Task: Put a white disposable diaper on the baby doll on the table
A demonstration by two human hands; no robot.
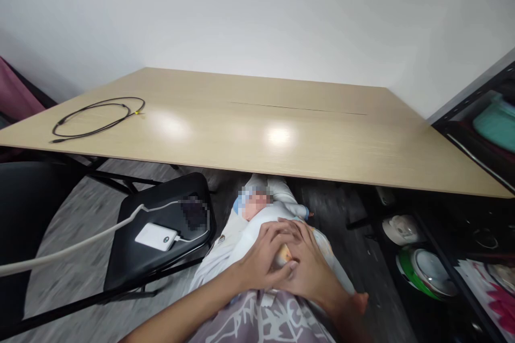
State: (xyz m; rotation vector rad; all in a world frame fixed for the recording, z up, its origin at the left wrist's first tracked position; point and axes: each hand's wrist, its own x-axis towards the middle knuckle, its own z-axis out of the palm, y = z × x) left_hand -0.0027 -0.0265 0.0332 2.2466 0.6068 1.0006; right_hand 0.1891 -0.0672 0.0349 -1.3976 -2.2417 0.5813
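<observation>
A baby or baby doll (251,233) in pale clothing with blue trim lies on my lap, its blurred head toward my knees. I cannot tell whether it is real. My left hand (263,257) rests on its belly from the left, fingers spread. From the other side, my right hand (311,262) lies on the same belly with its fingers apart. The fingers of both hands meet and partly overlap at the top. An orange-and-white patch (285,253) shows between the palms; what it belongs to is unclear.
A wooden table (322,144) stands ahead, bearing a coiled black cable (96,131). To the left, a black chair (132,262) carries a white power bank (156,237) with a white cord and a blurred dark object. A dark shelf (426,220) with dishes stands at right.
</observation>
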